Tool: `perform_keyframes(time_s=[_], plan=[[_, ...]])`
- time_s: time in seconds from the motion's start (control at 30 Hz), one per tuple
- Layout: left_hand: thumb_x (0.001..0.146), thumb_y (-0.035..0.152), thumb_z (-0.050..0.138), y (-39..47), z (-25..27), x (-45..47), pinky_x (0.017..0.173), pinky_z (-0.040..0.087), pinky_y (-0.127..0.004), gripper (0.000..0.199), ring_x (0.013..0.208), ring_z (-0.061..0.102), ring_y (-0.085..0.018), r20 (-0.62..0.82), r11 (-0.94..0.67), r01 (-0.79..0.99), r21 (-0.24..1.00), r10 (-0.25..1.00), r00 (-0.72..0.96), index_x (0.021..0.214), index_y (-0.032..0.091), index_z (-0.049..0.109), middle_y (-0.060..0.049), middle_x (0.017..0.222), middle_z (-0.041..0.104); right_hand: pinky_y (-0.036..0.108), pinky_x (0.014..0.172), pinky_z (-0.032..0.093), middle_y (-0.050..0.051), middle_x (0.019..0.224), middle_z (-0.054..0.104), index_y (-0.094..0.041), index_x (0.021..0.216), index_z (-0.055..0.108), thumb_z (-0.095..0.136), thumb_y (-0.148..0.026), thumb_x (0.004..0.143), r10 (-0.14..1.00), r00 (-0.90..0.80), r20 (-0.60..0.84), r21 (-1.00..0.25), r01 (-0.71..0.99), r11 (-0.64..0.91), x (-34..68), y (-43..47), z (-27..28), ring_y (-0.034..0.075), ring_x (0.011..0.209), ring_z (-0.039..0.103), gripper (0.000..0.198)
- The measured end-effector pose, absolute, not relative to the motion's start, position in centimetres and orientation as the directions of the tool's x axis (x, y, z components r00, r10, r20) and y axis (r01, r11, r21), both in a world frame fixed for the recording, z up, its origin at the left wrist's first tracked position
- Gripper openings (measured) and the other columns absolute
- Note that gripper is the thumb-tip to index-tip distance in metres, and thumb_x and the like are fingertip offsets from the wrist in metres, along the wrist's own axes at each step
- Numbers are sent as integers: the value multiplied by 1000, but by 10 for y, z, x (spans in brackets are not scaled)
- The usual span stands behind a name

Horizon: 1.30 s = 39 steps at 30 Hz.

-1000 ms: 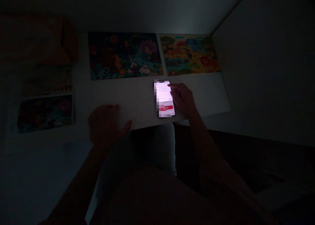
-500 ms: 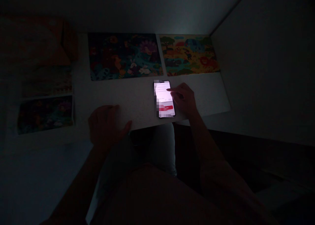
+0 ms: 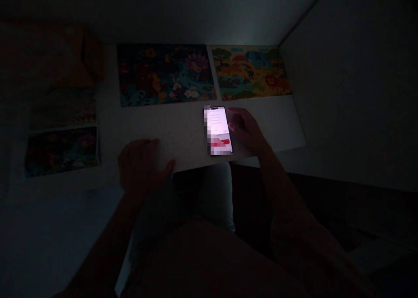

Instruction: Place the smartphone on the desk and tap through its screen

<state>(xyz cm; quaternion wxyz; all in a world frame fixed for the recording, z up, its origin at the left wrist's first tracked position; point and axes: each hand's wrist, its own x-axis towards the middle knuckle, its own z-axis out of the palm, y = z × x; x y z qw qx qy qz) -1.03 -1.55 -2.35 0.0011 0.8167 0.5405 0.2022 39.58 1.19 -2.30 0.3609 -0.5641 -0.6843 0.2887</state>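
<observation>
While the room lies nearly dark, the table (image 3: 183, 132) carries two picture boards (image 3: 166, 74) at the back and a lit phone (image 3: 218, 130) near its front edge. Left hand (image 3: 140, 167) rests flat, fingers loosely spread; right hand (image 3: 244, 128), fingers curled, sits beside the phone. A careless nudge could push the phone off the edge.

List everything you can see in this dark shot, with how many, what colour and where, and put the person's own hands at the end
phone: one, dark case, screen lit white with a red bar, flat at the table's near edge.
picture boards: two, far side of the table; dark blue-green animal scene on the left, yellow-orange animal scene on the right.
smaller pictures: two, dim, far left, pale one above dark one.
table: one, pale.
left hand: empty, resting on the table's near edge.
right hand: beside the phone's right edge, fingers by the screen.
</observation>
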Motion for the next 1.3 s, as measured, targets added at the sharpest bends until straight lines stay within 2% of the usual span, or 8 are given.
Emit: perform_keyframes(time_s=[0.13,0.27,0.37,0.57,0.73,0.9,1.07,1.3], plan=[[100,65,69,-16,-21,-9,116,48,-64,68,135,61,-46,316,-413,888,200,885,341,148,18,65,-23,141,65,42,93,57,11,115,58,-35,146,75,63,-44,111,968,-145,206,-740,624,251,397,13,-24,23,102,58,37],[98,65,70,-16,-18,-9,117,49,-63,67,135,61,-45,289,-400,897,187,895,339,150,22,63,-21,143,66,38,87,58,12,116,55,-33,141,79,60,-42,113,953,-160,258,-693,657,297,396,15,-29,22,104,57,36],[99,63,70,-16,-17,-8,117,50,-63,67,135,61,-46,294,-403,898,174,892,343,148,18,64,-23,142,66,35,86,57,11,117,55,-32,139,80,60,-41,112,952,-165,259,-673,676,301,396,14,-31,21,103,57,34],[98,64,71,-17,-15,-7,122,45,-65,69,140,58,-47,223,-354,898,260,927,301,148,16,68,-23,145,64,36,85,56,9,112,57,-34,142,76,65,-36,109,955,-131,265,-699,656,284,397,13,-25,20,95,57,35],[101,63,70,-17,-17,-8,118,49,-65,69,136,61,-48,284,-406,896,179,893,348,148,13,68,-25,143,64,41,87,55,9,114,60,-35,146,72,66,-39,108,961,-145,234,-704,657,270,398,12,-20,22,97,58,38],[98,64,73,-16,-18,-9,114,51,-67,70,134,63,-49,298,-416,887,199,888,350,146,13,69,-25,142,66,44,89,56,9,124,60,-37,155,64,71,-44,106,976,-159,148,-738,640,216,397,10,-17,23,99,59,50],[99,64,72,-16,-19,-9,115,52,-69,69,136,62,-49,283,-418,888,191,890,358,149,16,66,-26,143,67,47,94,57,11,127,60,-37,153,65,77,-49,104,977,-176,122,-739,641,208,398,11,-18,26,106,60,52],[99,64,70,-16,-17,-8,113,52,-69,69,135,62,-50,285,-402,894,199,896,340,147,16,68,-25,143,66,43,96,56,10,123,61,-32,153,64,60,-50,112,981,-126,147,-782,593,194,398,12,-22,23,102,60,45]])
